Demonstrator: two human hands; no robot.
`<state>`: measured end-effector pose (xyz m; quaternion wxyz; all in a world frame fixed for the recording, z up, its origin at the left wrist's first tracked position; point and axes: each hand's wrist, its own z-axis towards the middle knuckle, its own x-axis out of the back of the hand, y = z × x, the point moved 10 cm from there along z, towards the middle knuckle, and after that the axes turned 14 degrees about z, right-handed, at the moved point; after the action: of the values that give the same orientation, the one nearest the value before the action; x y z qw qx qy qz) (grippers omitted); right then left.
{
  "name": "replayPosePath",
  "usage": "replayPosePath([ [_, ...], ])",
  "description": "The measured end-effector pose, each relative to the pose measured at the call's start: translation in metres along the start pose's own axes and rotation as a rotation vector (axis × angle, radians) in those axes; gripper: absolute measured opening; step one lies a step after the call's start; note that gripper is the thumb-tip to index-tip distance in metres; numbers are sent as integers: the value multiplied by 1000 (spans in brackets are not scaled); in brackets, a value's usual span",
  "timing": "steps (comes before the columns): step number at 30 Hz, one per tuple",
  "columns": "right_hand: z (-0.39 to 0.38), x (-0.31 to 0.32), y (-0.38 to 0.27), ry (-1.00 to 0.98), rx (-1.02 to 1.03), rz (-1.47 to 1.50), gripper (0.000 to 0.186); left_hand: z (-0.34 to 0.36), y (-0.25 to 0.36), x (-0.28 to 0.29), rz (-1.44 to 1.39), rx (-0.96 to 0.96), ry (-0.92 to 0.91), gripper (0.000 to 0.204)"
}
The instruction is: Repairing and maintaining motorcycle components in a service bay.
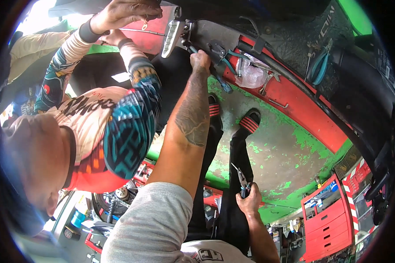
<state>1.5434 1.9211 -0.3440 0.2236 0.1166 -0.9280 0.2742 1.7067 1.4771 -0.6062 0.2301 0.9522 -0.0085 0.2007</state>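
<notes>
My left hand is closed round a blue-handled tool, its kind hidden by my fingers. This hand is beside a metal bracket carrying a pale ridged foot pedal. In my right hand, low over my dark trousers, is a pair of long-nose pliers with dark handles, jaws pointing up and away. Just right of my left hand, another pair of pliers with teal handles lies by a crumpled clear plastic bag on the red platform.
A co-worker leans in on the left, hands raised near the red panel. Teal-handled pliers rest on a black surface at upper right. A hex key is on the red platform. A red drawer cabinet stands lower right.
</notes>
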Motion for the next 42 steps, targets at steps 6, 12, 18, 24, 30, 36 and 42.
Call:
replayPosePath([
  [6,2,2,-3,-29,-24,-15,53,-47,-28,-19,38,-249,-148,21],
  [12,3,12,-14,14,130,-7,51,-121,-47,-8,-2,-163,-298,21],
  [18,12,23,-19,-4,115,-33,49,-53,7,-21,449,-498,-17,27],
  [24,14,32,-16,6,153,-52,44,-33,11,-37,584,-609,327,44],
  [30,19,40,4,44,124,-109,49,-45,41,-55,799,-718,433,37],
  [36,22,48,7,77,200,-109,52,41,153,-43,1224,-880,556,29],
  [42,33,58,-3,76,180,-123,52,78,172,-64,1320,-963,503,27],
])
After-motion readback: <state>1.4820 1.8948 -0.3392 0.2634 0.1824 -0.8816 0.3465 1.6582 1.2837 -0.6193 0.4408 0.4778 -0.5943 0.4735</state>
